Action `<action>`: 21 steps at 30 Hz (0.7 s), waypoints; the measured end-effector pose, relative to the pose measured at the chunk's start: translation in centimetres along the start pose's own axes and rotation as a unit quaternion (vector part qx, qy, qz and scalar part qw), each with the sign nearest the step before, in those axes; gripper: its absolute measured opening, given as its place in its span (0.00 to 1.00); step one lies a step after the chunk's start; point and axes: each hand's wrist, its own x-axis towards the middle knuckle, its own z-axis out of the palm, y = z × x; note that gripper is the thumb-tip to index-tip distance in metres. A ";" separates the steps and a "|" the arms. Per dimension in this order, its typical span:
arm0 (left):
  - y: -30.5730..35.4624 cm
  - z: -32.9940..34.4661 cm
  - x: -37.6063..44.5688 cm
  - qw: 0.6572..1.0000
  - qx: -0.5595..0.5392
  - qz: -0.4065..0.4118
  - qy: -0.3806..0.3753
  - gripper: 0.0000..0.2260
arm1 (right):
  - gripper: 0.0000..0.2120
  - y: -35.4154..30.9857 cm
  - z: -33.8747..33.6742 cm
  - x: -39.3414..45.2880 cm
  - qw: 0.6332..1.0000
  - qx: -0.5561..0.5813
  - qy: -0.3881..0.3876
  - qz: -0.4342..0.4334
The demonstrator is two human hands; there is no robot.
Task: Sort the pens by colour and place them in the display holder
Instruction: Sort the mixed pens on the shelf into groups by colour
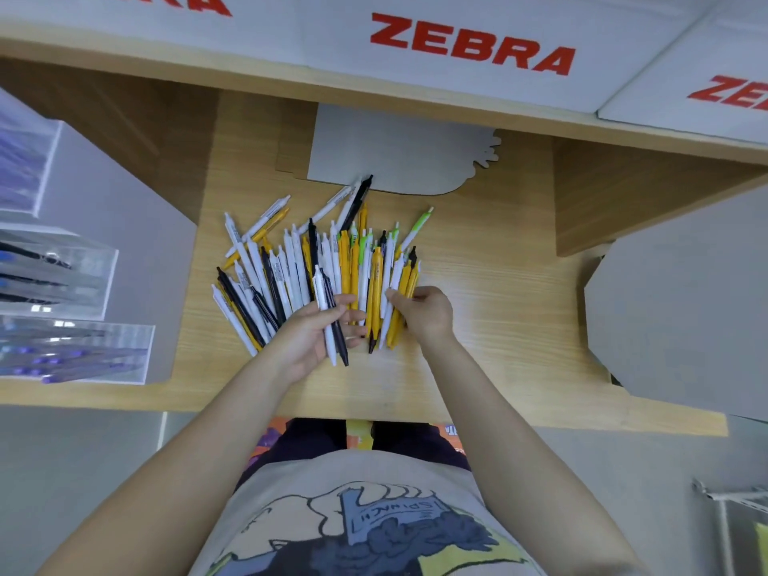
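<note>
A loose pile of pens in white, black, yellow and green lies on the wooden shelf. My left hand holds a white pen and a black pen side by side above the pile's near edge. My right hand pinches the yellow and white pens at the pile's right side. A clear acrylic display holder with stepped compartments stands at the left, with dark and blue pens inside.
A grey cardboard cut-out lies flat behind the pile. Another grey board leans at the right. White panels with red ZEBRA lettering run along the top. Wooden side walls close in the shelf on both sides.
</note>
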 end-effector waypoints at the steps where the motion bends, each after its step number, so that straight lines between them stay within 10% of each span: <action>1: -0.1 -0.2 0.0 1.000 -0.005 -0.003 0.001 0.11 | 0.17 -0.1 0.2 0.1 1.000 0.010 -0.007 0.005; 21: 0.1 4.2 1.1 0.994 0.108 0.011 -0.004 0.11 | 0.07 2.8 -5.8 -0.2 0.953 0.255 -0.155 0.042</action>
